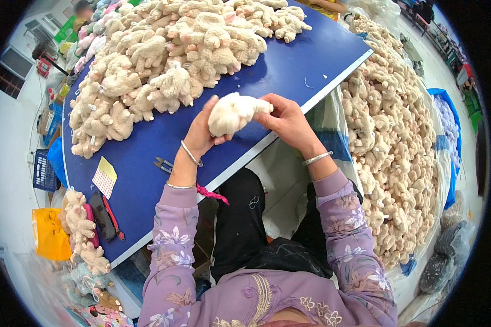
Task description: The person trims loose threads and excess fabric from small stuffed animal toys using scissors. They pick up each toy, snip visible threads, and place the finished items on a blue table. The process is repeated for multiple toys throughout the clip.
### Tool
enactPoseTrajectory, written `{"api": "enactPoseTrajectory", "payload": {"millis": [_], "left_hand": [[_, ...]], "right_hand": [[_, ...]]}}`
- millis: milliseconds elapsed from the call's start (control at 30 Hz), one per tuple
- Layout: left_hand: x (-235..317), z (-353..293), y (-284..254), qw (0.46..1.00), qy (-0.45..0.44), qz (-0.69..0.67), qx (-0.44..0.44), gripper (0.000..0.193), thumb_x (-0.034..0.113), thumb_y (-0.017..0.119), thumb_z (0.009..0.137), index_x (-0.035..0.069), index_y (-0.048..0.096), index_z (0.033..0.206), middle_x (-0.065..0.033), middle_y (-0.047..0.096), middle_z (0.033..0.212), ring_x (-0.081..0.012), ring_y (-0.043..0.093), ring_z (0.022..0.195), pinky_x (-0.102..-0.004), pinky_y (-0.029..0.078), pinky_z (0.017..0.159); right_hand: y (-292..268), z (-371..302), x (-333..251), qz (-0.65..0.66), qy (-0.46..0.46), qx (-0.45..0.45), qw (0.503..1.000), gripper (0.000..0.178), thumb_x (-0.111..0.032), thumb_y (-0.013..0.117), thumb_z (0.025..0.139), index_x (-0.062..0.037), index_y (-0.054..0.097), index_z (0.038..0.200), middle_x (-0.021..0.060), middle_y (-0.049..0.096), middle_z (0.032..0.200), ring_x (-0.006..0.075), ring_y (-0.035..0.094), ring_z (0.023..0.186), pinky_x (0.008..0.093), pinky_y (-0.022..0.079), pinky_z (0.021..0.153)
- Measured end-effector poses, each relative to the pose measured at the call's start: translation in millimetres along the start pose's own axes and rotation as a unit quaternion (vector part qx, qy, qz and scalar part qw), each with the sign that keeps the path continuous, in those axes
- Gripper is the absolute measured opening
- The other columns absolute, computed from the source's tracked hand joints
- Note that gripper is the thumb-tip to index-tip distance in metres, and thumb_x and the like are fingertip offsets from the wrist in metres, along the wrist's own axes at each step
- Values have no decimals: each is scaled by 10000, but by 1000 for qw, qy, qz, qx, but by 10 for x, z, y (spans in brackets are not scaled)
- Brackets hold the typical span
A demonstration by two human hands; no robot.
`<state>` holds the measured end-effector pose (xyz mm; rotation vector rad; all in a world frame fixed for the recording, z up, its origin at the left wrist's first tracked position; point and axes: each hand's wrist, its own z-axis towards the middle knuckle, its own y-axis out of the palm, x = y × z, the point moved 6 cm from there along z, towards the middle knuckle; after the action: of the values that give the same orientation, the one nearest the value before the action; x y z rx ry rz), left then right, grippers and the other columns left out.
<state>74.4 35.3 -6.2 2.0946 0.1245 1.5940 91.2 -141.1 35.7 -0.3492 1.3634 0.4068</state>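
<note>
A small cream plush toy (pixel 232 115) is held up between my hands, over the front edge of the blue table (pixel 289 71). My left hand (pixel 203 128) cups its thick, rounded end, fingers wrapped beneath it. With thumb and fingers, my right hand (pixel 287 120) pinches the thin limb on its other side. Just left of my left wrist, a pair of thread snips (pixel 163 164) lies on the tabletop. A big heap of similar cream plush toys (pixel 169 54) covers the table's far left part.
To the right stands a large, open sack (pixel 393 147) full of cream plush toys. At the table's left lie a yellow-and-white card (pixel 105 177), a dark phone-like object (pixel 102 216) and several plush toys (pixel 77 220). A blue crate (pixel 45 171) sits beyond the left edge.
</note>
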Motion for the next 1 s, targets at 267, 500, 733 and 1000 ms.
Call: {"api": "enactPoseTrajectory", "payload": {"millis": [267,500,733,1000], "left_hand": [[133,14,79,977,191,90,15,542,417,602,890,64,451,1272,-26,569,1071,-111,560,886,-263,484,712],[112,45,-4,977,166,-34,128,340,171,602,898,-18,530,1172,-80,610,1065,-138,620,902,-284,527,692],[97,42,-45,974,172,-18,147,286,222,565,921,10,558,1112,-56,645,870,-122,627,660,-242,475,471],[18,59,-57,987,88,-28,127,282,278,553,924,40,581,1072,-34,659,830,-97,622,600,-217,440,409]], "right_hand": [[25,-19,65,-3,-35,10,999,226,-202,623,894,23,630,879,-78,494,691,29,402,643,230,365,551],[133,-69,44,-12,0,73,997,207,-125,667,857,11,572,981,-29,583,771,30,483,660,204,431,588],[116,-73,-106,-28,-65,109,991,164,-80,664,845,-6,566,953,-13,580,757,39,520,681,198,461,623],[126,-145,-446,-195,-238,130,942,140,-18,643,813,-26,580,939,39,591,744,93,574,679,229,488,635]]}}
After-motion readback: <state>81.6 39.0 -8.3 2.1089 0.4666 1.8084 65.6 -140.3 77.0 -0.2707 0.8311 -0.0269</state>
